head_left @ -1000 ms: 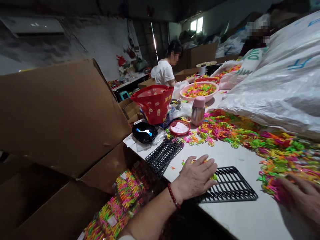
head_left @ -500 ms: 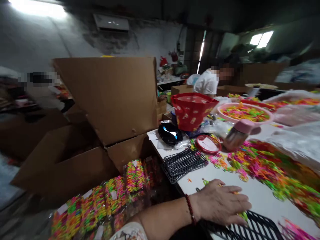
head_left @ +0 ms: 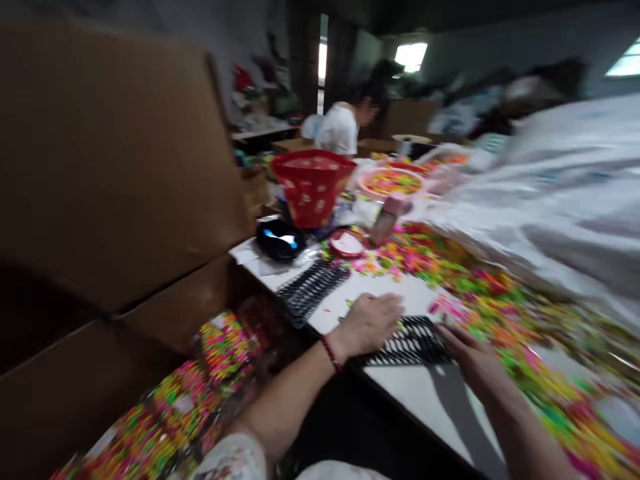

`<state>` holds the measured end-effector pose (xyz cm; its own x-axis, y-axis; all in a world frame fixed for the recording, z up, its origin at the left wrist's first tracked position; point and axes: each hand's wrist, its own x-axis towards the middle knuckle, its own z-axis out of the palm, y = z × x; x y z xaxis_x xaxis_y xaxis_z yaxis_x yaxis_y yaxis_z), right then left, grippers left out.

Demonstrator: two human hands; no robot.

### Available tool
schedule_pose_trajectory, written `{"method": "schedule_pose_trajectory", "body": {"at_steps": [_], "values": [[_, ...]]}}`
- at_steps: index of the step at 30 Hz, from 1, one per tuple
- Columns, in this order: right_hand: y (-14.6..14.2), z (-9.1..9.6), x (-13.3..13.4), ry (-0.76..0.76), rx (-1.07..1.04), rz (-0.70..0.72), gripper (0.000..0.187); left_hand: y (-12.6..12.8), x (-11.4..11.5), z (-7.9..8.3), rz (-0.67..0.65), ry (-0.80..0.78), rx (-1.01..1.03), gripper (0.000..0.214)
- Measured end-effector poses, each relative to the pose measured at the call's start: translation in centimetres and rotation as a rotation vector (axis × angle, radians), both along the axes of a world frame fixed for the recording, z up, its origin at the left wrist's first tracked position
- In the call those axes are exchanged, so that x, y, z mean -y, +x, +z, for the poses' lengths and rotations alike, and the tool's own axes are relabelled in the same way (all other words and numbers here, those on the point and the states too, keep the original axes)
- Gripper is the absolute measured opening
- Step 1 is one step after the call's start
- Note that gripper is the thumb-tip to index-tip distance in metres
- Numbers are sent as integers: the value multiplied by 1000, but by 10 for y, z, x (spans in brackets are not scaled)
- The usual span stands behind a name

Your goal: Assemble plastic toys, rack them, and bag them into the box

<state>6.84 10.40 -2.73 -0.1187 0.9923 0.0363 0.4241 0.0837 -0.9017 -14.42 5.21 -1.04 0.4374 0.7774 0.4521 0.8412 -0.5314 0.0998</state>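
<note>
My left hand (head_left: 373, 323), with a dark red bead bracelet (head_left: 331, 354) at the wrist, lies palm down with its fingers stretched out. It covers the left part of a black slotted plastic grid (head_left: 417, 339) on the white table (head_left: 407, 387). A few green and yellow bits show beside its fingers. My right hand (head_left: 465, 345) is at the grid's right end, fingertips at its edge. Blur hides whether those fingers grip it. Beyond my right hand spreads a heap of bright pink, orange, green and yellow small plastic pieces (head_left: 500, 313).
More black grids (head_left: 313, 292) lie at the table's left edge. Behind them are a black shiny object (head_left: 280, 239), a red bag (head_left: 315, 187), a red dish (head_left: 347, 243) and a pink-lidded bottle (head_left: 387, 220). An open carton (head_left: 165, 300) with packed colourful bags (head_left: 225, 343) stands left. A person (head_left: 340, 130) works behind.
The view has swung right, so everything sits further left in the picture. My right hand has come into view at the grid's right end. My left hand stays flat.
</note>
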Motion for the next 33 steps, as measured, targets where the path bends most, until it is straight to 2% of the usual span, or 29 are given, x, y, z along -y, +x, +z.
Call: {"method": "schedule_pose_trajectory", "body": {"at_steps": [2, 4, 10, 15, 18, 21, 26, 30, 33], "values": [[9, -16, 0, -120, -79, -15, 38, -2, -3, -2, -12, -42, 69, 39], [11, -23, -1, -165, -174, -9, 43, -3, -6, -5, -41, -64, 81, 42], [-7, -21, 4, -174, -231, 57, 40, -1, -4, -6, -28, -77, 76, 48], [-13, -32, 3, -235, -408, 72, 40, 1, -5, -7, 1, -86, 64, 51], [-17, -38, -1, -196, -289, 109, 32, 1, -6, -9, 5, -101, 57, 49], [-23, -37, -4, -90, -95, 196, 22, 1, -6, -10, -3, -112, 45, 50], [-34, -36, -14, 85, 91, 310, 10, 0, -10, -11, -14, -130, 40, 53], [-33, -41, -20, 199, 137, 370, 10, 4, -7, -7, 11, -146, 46, 53], [-30, -47, -25, 204, 141, 374, 17, 3, -3, -1, 0, -176, 55, 54]]}}
